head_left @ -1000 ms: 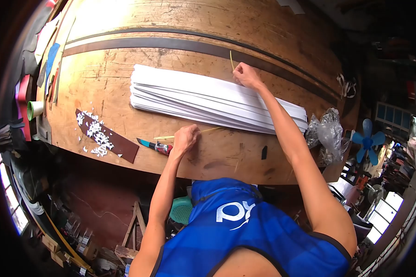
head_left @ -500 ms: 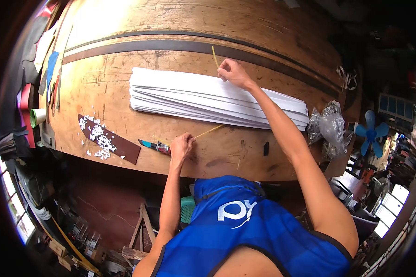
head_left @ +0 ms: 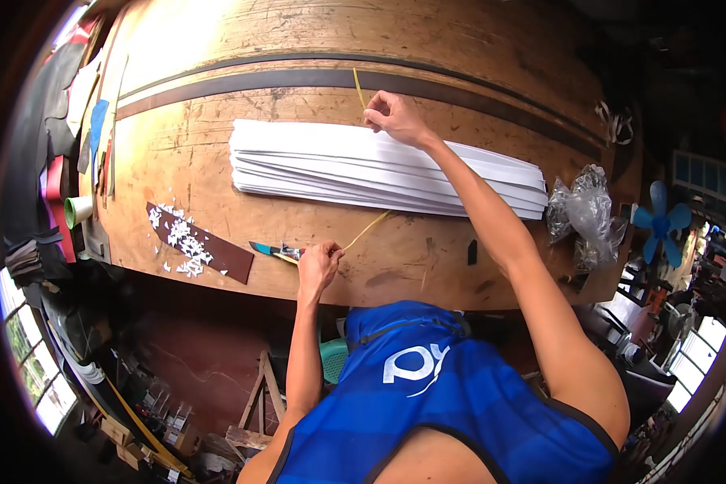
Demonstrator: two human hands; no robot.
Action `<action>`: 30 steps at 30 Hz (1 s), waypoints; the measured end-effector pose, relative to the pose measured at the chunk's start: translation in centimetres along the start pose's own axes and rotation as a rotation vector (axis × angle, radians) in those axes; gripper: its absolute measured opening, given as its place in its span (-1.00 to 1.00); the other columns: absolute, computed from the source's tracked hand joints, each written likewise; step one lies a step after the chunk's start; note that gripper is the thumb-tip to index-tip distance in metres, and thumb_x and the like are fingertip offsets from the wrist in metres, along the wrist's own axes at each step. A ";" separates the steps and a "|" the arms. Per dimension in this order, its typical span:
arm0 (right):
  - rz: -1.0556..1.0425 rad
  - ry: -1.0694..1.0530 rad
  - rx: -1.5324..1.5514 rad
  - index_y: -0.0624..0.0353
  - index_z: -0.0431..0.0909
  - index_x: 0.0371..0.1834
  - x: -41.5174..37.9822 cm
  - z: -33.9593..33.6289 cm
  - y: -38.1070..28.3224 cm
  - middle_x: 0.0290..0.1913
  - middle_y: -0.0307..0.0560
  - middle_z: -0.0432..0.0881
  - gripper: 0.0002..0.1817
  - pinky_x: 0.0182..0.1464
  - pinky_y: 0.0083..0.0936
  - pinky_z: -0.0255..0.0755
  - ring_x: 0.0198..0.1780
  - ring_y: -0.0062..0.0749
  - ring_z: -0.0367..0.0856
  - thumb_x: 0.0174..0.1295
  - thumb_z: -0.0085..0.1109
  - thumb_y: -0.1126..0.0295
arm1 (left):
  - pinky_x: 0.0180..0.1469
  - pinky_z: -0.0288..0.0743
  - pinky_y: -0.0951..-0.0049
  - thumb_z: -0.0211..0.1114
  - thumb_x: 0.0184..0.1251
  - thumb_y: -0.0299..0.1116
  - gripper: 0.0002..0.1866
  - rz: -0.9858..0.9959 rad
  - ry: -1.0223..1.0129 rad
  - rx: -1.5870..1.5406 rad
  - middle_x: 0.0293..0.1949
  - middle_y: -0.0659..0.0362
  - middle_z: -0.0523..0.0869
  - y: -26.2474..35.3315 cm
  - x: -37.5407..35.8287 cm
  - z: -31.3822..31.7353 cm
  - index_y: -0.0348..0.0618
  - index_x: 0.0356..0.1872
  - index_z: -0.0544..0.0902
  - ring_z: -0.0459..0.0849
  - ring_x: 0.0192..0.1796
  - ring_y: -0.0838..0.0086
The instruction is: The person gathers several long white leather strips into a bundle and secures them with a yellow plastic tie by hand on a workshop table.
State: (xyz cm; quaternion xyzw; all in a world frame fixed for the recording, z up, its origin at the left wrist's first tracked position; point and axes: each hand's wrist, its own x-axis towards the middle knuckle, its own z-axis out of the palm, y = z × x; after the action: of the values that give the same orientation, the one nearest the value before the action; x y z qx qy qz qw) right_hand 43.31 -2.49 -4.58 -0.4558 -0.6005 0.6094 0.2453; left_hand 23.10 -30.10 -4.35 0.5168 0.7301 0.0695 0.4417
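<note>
Pinched narrow, the right hand holds a yellow strip at the twelve o'clock edge of the white stack; the left hand, fingers nearly closed, grips a yellow length at seven o'clock, beside the cutter. White letters on the blue top look like "PY".

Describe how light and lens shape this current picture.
Head view: glare washes out the table's far left; the window at lower left looks overexposed.
Head view: wide-angle distortion bows the dark straps; black fills the corners.
Head view: upper right in deep shadow, yet the white strips' edges read clearly.
</note>
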 end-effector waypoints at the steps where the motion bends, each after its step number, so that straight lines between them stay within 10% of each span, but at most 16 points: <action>1: -0.018 -0.013 0.002 0.26 0.44 -0.29 0.0 0.2 -0.3 -0.43 -0.18 0.61 -0.83 -0.30 -0.61 0.52 -0.40 -0.59 0.56 0.33 0.16 0.38 | -0.30 0.53 0.23 0.34 0.20 -0.21 -0.79 -0.004 0.002 0.004 -0.51 0.03 0.71 0.2 -0.4 -0.2 -0.14 -0.36 0.74 0.71 -0.37 0.15; 9: -0.046 0.142 0.080 0.24 0.44 -0.21 -2.8 -1.9 -0.9 -0.37 -0.17 0.60 -0.84 -0.27 -0.59 0.55 -0.35 -0.59 0.58 0.31 0.19 0.41 | -0.38 0.49 0.36 0.28 0.30 -0.16 -0.75 0.212 -0.313 0.110 -0.58 0.14 0.70 5.5 -1.5 -4.9 -0.13 -0.29 0.73 0.69 -0.49 0.37; 13: -0.028 0.254 0.154 0.18 0.48 -0.18 -6.7 -1.2 -0.2 -0.36 -0.19 0.64 -0.90 -0.16 -0.60 0.55 -0.29 -0.56 0.64 0.30 0.18 0.47 | -0.33 0.47 0.21 0.25 0.32 -0.17 -0.73 0.405 -0.305 -0.170 -0.50 0.00 0.68 13.1 1.4 -6.8 -0.19 -0.29 0.70 0.67 -0.40 0.13; 25: 0.036 0.265 0.160 0.32 0.65 -0.18 -12.6 1.7 3.9 -0.27 -0.16 0.70 -0.81 -0.02 -0.61 0.46 -0.19 -0.56 0.62 0.27 0.25 0.40 | -0.28 0.54 0.19 0.27 0.29 -0.30 -0.84 0.772 0.034 0.293 -0.38 -0.01 0.73 19.3 16.4 -4.0 -0.15 -0.29 0.71 0.71 -0.30 0.08; 27: 0.035 0.324 0.152 0.31 0.68 -0.21 -12.3 1.8 4.5 -0.29 -0.15 0.70 -0.80 -0.10 -0.64 0.46 -0.23 -0.58 0.62 0.26 0.28 0.36 | -0.17 0.53 0.18 0.23 0.30 -0.35 -0.86 1.047 0.658 -0.065 -0.28 0.05 0.71 19.6 16.7 -4.6 -0.08 -0.21 0.71 0.69 -0.23 0.11; 30: 0.038 0.522 0.295 0.29 0.71 -0.18 -12.0 1.5 4.8 -0.28 -0.19 0.70 -0.80 -0.13 -0.65 0.48 -0.25 -0.61 0.61 0.25 0.28 0.38 | -0.14 0.54 0.16 0.21 0.30 -0.42 -0.84 0.652 0.782 -0.334 -0.22 0.08 0.71 16.5 18.9 -4.8 -0.09 -0.15 0.70 0.69 -0.23 0.15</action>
State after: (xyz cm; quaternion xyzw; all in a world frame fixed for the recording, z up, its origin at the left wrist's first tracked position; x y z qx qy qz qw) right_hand 48.76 -14.22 -6.22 -0.5676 -0.4137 0.5567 0.4436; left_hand 29.72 -5.47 -3.09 0.5750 0.6209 0.5055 0.1684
